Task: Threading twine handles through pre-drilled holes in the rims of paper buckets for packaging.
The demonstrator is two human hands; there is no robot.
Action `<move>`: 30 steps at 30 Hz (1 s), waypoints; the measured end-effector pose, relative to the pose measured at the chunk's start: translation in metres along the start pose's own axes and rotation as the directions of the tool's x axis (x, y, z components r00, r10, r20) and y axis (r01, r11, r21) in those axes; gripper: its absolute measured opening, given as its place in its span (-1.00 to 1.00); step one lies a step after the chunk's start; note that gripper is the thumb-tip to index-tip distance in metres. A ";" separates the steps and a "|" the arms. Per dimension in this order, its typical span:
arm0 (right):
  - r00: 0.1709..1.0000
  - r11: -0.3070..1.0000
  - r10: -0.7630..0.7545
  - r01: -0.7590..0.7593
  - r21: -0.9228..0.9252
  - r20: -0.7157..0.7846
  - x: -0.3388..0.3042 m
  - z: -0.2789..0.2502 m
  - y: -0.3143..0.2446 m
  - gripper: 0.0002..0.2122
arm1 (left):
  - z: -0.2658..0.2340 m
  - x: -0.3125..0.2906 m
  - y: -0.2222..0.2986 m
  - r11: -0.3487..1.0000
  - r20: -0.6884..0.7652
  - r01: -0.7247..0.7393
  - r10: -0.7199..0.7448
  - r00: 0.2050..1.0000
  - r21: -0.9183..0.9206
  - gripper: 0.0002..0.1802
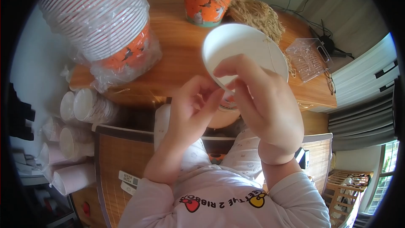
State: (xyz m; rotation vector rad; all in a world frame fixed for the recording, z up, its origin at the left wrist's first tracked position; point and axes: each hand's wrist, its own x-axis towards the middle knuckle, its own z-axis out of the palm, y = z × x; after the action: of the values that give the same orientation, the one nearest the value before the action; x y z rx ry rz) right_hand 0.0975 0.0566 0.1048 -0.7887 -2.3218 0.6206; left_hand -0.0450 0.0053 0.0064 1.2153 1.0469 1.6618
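Observation:
A paper bucket (249, 42), white inside, is tilted so its wide mouth faces me in front of my lap, over the table's near edge. My right hand (270, 105) is closed at the near rim, with the index finger inside the mouth and the thumb at the lip. Against the same stretch of rim, my left hand (192, 107) is closed too, its thumb and fingers pressed together. What lies between the fingertips is partly hidden. A thin tan strand (271, 55) hangs over the bucket's right side. Little of the bucket's printed outside shows, below the hands.
A plastic-wrapped stack of orange buckets (101, 29) stands left on the wooden table (168, 29). Another bucket stack (206, 6) is at the back, beside a tan strand bundle (257, 14). Right lies a clear plastic tray (308, 59). Several white bucket stacks (76, 177) lie lower left.

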 end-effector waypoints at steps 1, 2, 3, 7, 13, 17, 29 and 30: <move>1.000 1.000 -0.002 0.002 -0.001 0.001 0.000 0.000 0.000 -0.78 | 0.003 0.001 0.001 0.999 -0.031 -0.028 0.027 0.999 -0.016 -0.96; 0.999 0.997 -0.050 0.050 -0.066 -0.007 -0.001 -0.001 0.000 -0.78 | 0.005 0.001 0.002 0.998 -0.062 -0.056 0.054 0.997 -0.031 -0.94; 0.995 0.987 -0.097 0.095 -0.130 -0.013 -0.001 -0.002 0.001 -0.78 | 0.005 0.001 0.003 0.998 -0.062 -0.057 0.055 0.997 -0.031 -0.94; 0.996 0.977 -0.080 0.074 -0.199 -0.024 -0.003 -0.003 0.010 -0.77 | 0.004 0.000 0.003 0.994 -0.050 -0.063 0.068 0.996 0.093 -0.93; 0.982 0.996 -0.042 0.055 -0.067 0.186 0.013 -0.017 0.022 -0.83 | 0.006 -0.001 -0.004 0.983 -0.052 -0.129 0.137 0.989 0.127 -0.92; 0.932 0.995 -0.074 0.046 0.086 0.355 0.028 -0.024 0.032 -0.83 | 0.007 -0.002 -0.002 0.974 -0.052 -0.146 0.157 0.986 0.172 -0.91; 0.934 0.988 -0.150 0.130 0.083 0.324 0.017 -0.025 0.038 -0.86 | 0.024 -0.017 0.005 0.995 -0.126 -0.093 0.089 0.988 -0.024 -0.82; 0.932 0.984 -0.174 0.149 0.102 0.317 0.016 -0.025 0.039 -0.87 | 0.023 -0.018 0.003 0.995 -0.124 -0.096 0.093 0.988 -0.021 -0.82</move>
State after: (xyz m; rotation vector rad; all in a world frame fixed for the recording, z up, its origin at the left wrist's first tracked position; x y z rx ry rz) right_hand 0.1191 0.1006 0.1059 -0.4796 -2.6096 0.8101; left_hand -0.0190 -0.0084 0.0082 1.1731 1.0517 1.8377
